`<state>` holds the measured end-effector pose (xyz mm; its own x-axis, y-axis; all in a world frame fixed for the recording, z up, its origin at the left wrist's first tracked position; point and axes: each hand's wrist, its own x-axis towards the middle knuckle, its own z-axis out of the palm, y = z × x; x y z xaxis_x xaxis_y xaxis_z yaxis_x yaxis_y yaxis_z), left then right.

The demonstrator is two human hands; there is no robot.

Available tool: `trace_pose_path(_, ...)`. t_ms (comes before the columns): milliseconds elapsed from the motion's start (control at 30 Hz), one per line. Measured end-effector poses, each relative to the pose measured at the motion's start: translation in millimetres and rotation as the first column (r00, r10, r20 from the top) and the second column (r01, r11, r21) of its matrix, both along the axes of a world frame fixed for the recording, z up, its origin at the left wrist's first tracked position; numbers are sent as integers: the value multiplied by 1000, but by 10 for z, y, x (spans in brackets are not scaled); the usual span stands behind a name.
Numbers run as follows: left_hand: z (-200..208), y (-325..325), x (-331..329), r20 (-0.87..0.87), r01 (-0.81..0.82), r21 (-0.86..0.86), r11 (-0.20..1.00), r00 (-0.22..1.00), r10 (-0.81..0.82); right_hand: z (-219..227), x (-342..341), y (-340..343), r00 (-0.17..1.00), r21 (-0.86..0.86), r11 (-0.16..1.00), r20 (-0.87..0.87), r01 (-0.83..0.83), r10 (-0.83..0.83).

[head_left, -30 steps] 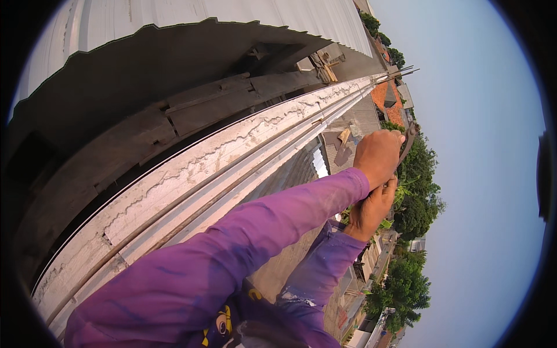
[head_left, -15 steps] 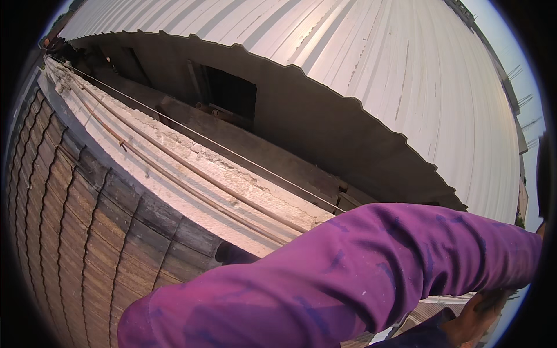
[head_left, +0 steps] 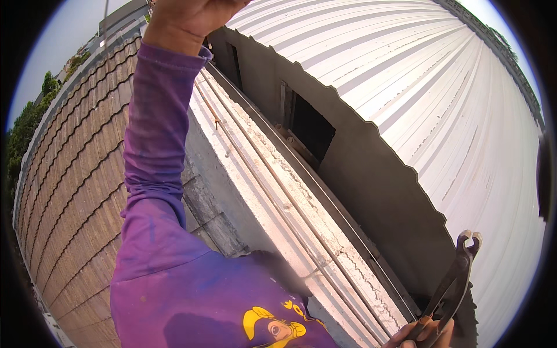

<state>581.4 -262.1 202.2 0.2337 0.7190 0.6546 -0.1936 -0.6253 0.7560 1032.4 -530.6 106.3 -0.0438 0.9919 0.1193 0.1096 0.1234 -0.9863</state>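
My left arm, in a purple sleeve, is raised along the left side. My left hand [head_left: 194,20] is bent at the wrist at the top edge, and its fingers run out of the picture. Low on the right, my right hand [head_left: 423,336] is closed around the handles of dark end-cutting pincers [head_left: 452,284]. Their rounded jaws point up with a small gap between them. Beside the pincers runs a pale concrete ledge [head_left: 267,174] with two thin steel bars [head_left: 284,223] lying along it. A short rusty wire tie [head_left: 217,123] sticks out from one bar.
A brown tiled roof [head_left: 75,191] slopes on the left, with grey flashing [head_left: 217,168] next to the ledge. To the right, a deep gap separates the ledge from a grey wall [head_left: 377,185] with a dark opening [head_left: 313,127]. White corrugated roofing [head_left: 418,98] overhangs that wall.
My left arm has swung from across the front up to the upper left. The pincers in my right hand have come into sight. The whole view has turned.
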Motion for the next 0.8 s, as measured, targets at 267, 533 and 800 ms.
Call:
trace_pose_path(267,-2768,-1141,-677,478,-468,-360,807,651,590,-86,-350,145,927,-401,873,125,-278,353)
trace_pose_path(533,-3278,-807,-75,130,-823,-316,472,455,881,241,-282,1095,575,-194,876,688,-442,442)
trace_pose_path(800,-3190,-755,3,-229,-976,-20,217,216,949,-78,-550,2606,612,300,946,774,-123,-166)
